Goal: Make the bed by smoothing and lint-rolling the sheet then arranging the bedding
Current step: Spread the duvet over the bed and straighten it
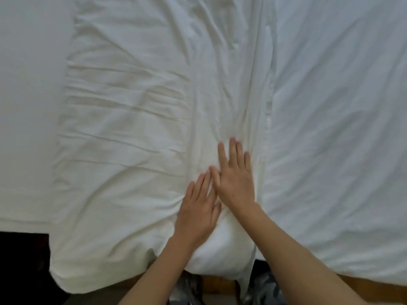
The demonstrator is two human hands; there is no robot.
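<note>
Hands flat, fingers straight: left hand [198,208] and right hand [234,179] press side by side on folded duvet [132,128], flattening creases beyond the fingertips.

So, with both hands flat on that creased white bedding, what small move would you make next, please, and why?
Probably slide both palms apart and away from the body. The left hand and right hand lie flat, side by side, on the folded duvet, and creases fan out from them toward its far end and left side, so an outward sweep should flatten them.
</note>
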